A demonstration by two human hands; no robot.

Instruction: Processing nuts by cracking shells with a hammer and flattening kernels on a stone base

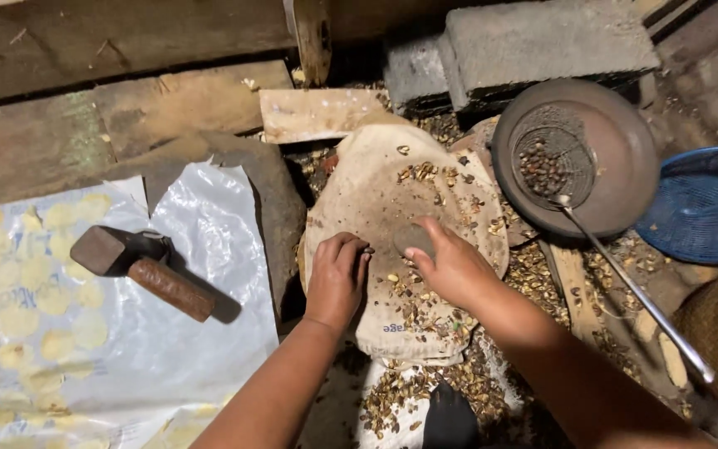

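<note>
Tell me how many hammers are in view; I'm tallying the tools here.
1. The hammer lies on the plastic sheet, left of the left hand and apart from it. Others may lie out of view.

A hammer (139,268) lies on a plastic sheet (193,333) dotted with pale flat discs (18,320); a wire strainer (554,162) rests in a round pan (617,150), a blue basket (708,204) just beside it, concrete blocks (533,41) behind

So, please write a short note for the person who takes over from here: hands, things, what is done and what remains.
Left hand: fingers curled, pinching a small dark seed on the cloth-covered stone.
Right hand: gripping a grey pounding stone.
Done: flattened pale discs lie on the plastic sheet; shell husks litter the ground.
Left: roasted seeds wait in the strainer inside the pan.
Hammer lies unused.
</note>
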